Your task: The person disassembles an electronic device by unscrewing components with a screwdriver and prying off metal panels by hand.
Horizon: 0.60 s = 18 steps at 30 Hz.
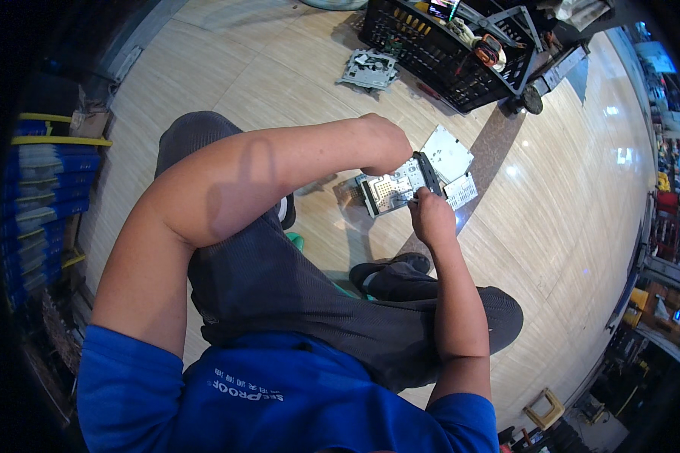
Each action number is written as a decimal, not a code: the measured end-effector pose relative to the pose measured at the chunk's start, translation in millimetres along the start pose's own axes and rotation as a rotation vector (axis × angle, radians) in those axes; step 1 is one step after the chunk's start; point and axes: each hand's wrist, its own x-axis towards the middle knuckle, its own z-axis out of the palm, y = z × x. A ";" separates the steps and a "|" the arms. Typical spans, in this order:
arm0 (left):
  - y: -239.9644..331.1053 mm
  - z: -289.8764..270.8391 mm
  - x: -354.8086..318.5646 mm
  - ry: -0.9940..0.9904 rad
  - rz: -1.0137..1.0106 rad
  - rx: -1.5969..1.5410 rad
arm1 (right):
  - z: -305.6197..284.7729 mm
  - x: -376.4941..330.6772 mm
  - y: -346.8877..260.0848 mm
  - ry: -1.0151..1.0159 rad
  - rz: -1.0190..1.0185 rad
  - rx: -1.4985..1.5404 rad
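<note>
A silver metal electronics unit [389, 190] with perforations and a black strip [428, 172] along its right side is held above the floor between my hands. My left hand [387, 143] is closed at its far left edge, the fingertips mostly hidden behind the hand. At the near right edge, beside the black strip, my right hand [434, 217] has its fingers bent in a grip on the unit. Just beyond it lie a flat whitish metal panel [447, 153] and a slotted metal piece [462, 190].
A black plastic crate [438, 57] full of tools and cables stands at the far side. Left of it lies a stack of metal plates and circuit boards [369, 70]. Blue bins [49, 185] line the left; cluttered shelves [669, 196] run along the right. My bent legs frame the near floor.
</note>
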 end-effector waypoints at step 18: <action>0.0 0.7 -2.5 0.026 0.008 0.027 | -0.2 2.2 0.8 0.012 0.034 -0.015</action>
